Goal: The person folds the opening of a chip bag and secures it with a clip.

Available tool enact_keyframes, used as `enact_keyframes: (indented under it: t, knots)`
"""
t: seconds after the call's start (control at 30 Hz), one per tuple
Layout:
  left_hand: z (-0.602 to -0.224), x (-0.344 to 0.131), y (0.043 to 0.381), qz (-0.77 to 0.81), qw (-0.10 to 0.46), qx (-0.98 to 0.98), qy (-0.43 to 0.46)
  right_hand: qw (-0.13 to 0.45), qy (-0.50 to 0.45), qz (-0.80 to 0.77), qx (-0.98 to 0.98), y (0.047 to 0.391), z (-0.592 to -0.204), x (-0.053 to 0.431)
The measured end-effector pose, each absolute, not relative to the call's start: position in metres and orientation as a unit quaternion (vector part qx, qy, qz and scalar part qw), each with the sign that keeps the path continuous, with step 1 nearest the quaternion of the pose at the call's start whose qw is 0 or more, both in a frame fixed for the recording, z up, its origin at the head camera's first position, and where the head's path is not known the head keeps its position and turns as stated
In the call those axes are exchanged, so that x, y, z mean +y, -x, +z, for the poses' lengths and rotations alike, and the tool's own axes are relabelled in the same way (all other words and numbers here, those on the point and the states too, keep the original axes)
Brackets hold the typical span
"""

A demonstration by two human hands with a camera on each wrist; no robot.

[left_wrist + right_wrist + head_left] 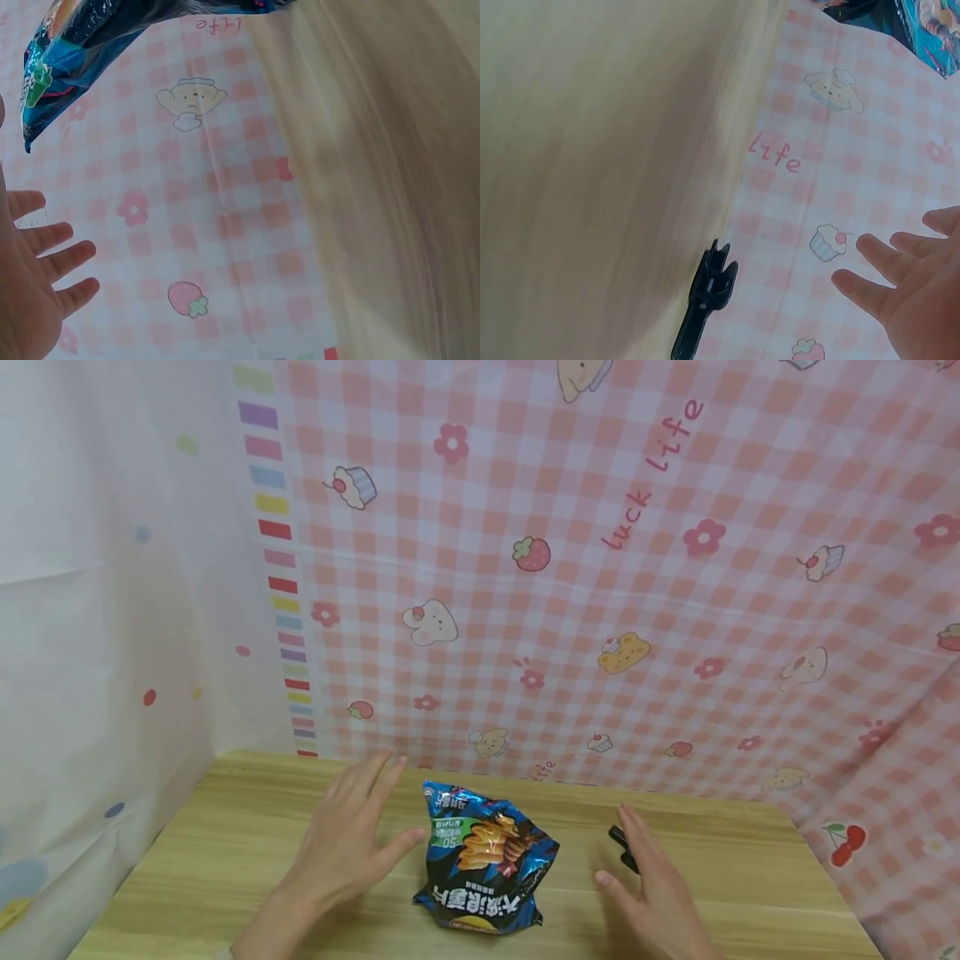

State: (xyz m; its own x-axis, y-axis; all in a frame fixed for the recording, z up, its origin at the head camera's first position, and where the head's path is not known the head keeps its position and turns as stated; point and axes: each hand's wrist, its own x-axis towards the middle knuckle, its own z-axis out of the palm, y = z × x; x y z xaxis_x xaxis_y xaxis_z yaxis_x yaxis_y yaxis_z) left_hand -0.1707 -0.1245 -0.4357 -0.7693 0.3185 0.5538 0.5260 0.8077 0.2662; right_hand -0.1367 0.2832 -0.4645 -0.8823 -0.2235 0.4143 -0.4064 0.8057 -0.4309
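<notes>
A blue and black bag of potato chips [480,860] lies on the wooden table, its printing upside down to me. To its left is my left hand [348,839], fingers extended, with the thumb close to the bag's edge; I cannot tell whether they touch. My right hand [656,893] is apart from the bag on the right, fingers extended and holding nothing. Beside that hand, partly hidden by it, is a slim black plastic thing [621,843], perhaps a clip. The right wrist view shows this black thing [709,289] with a pronged end, near the fingers.
The light wooden tabletop [195,860] ends at a pink checked cloth [480,568] hanging behind it. A white cloth [97,610] with coloured dots hangs on the left, and the checked cloth continues along the right side.
</notes>
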Motion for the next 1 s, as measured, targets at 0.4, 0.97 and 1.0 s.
enact_keyframes:
  t: [0.4, 0.97, 1.0]
  knots:
    - [-0.431, -0.110, 0.175, -0.224, 0.276, -0.900, 0.252, 0.166, -0.149, 0.320, -0.921, 0.137, -0.459, 0.263]
    - [-0.414, -0.073, 0.180, -0.217, 0.312, -0.880, 0.284, 0.179, -0.157, 0.380, -0.894, 0.141, -0.468, 0.234]
    - [-0.414, -0.071, 0.181, -0.219, 0.318, -0.875, 0.290, 0.179, -0.156, 0.384, -0.892, 0.141, -0.468, 0.232]
